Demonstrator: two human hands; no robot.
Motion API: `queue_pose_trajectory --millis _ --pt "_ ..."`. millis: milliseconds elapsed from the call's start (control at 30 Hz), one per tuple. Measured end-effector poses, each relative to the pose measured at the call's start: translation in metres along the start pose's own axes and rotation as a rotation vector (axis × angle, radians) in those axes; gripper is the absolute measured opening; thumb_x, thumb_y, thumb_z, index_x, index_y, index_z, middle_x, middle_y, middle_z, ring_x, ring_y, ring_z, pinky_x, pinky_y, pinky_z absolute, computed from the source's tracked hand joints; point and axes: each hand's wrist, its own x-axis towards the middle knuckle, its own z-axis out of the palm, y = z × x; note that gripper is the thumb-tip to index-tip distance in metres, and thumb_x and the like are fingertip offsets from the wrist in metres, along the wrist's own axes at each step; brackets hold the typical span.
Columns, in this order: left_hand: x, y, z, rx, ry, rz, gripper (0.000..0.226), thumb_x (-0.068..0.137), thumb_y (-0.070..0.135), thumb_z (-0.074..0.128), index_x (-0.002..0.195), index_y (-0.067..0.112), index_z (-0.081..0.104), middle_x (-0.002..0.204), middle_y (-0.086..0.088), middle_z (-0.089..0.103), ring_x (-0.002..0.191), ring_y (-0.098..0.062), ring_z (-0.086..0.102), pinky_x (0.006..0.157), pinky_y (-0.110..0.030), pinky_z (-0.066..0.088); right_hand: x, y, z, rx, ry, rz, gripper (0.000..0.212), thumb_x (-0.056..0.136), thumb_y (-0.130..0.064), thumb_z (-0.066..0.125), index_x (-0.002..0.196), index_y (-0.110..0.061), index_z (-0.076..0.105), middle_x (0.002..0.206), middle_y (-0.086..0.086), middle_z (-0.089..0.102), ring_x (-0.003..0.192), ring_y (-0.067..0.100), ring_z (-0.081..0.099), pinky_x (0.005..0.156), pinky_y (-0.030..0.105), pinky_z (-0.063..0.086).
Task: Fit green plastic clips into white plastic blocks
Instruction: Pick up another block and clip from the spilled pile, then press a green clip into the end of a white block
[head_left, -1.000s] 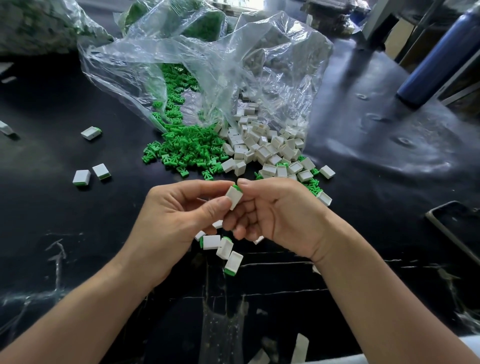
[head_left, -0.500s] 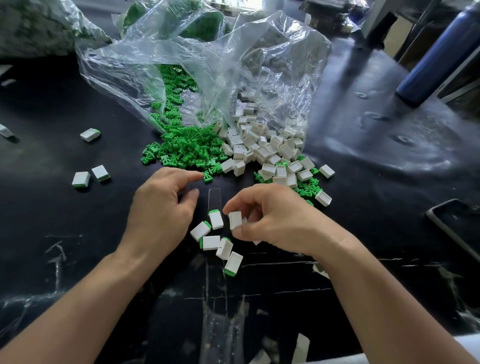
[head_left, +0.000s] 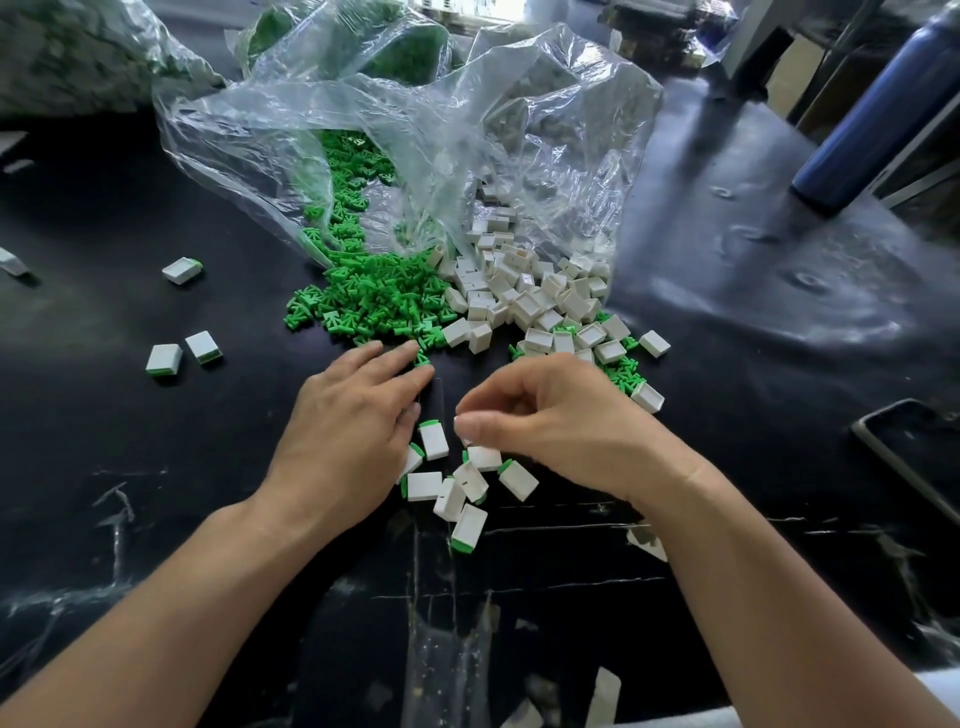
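Observation:
A heap of green clips (head_left: 379, 296) and a heap of white blocks (head_left: 524, 296) spill from a clear plastic bag (head_left: 415, 130) onto the black table. My left hand (head_left: 353, 426) lies flat with straight fingers, its fingertips touching a loose green clip (head_left: 422, 359) at the heap's near edge. My right hand (head_left: 550, 421) hovers with curled fingers, thumb and forefinger tips close together, nothing visible between them. Just below and between the hands lies a cluster of several white blocks with green clips fitted (head_left: 449, 488).
Three more fitted blocks (head_left: 163, 358) lie apart at the left. A blue bottle (head_left: 872, 114) stands at the far right and a dark phone (head_left: 914, 452) lies at the right edge. More bags sit at the back.
The hands have come apart. My right hand lowered the fitted block and let it go onto the cluster. My left hand went forward to the green clips.

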Motion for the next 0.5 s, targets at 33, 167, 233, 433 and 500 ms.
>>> queue_pose_trajectory --millis 33,167,233,433,500 --pt "-0.001 0.001 0.0 -0.009 0.02 0.021 0.034 0.09 0.014 0.047 0.12 0.01 0.062 0.134 -0.008 0.053 0.127 -0.031 0.046 0.103 -0.042 0.033 0.002 0.001 0.001 -0.013 0.086 -0.017 0.013 0.079 -0.034 0.068 0.089 -0.026 0.07 0.071 -0.02 0.063 0.069 -0.008 0.057 0.067 0.01 0.045" --pt "-0.003 0.003 -0.002 -0.036 0.087 0.047 0.033 0.08 -0.003 0.052 0.11 0.002 0.067 0.107 -0.018 0.066 0.096 -0.038 0.063 0.082 -0.05 0.052 0.014 0.003 0.011 -0.206 0.401 -0.079 0.037 0.087 -0.02 0.061 0.124 -0.019 0.058 0.107 -0.003 0.056 0.086 0.008 0.052 0.085 0.018 0.039" --pt "-0.003 0.0 -0.002 -0.032 0.071 0.033 0.038 0.076 -0.013 0.06 0.111 0.001 0.067 0.103 -0.019 0.063 0.092 -0.04 0.061 0.078 -0.05 0.051 0.02 0.004 0.015 -0.272 0.426 -0.117 0.044 0.09 -0.012 0.056 0.133 -0.019 0.049 0.125 0.0 0.05 0.102 0.015 0.052 0.092 0.021 0.035" --pt "-0.002 -0.001 -0.005 -0.069 0.132 0.018 0.019 0.079 -0.007 0.065 0.091 0.004 0.074 0.096 -0.011 0.067 0.086 -0.034 0.063 0.074 -0.043 0.053 0.035 0.018 0.02 -0.46 0.357 -0.143 0.047 0.09 0.001 0.047 0.134 -0.016 0.047 0.141 0.001 0.043 0.129 0.02 0.036 0.104 0.027 0.027" --pt "-0.002 -0.001 -0.006 -0.088 0.147 -0.004 0.017 0.079 -0.006 0.066 0.086 0.007 0.074 0.094 -0.008 0.068 0.087 -0.032 0.062 0.073 -0.042 0.053 0.037 0.021 0.02 -0.426 0.404 -0.149 0.039 0.087 0.004 0.051 0.123 -0.01 0.057 0.128 0.006 0.054 0.118 0.023 0.047 0.098 0.027 0.033"
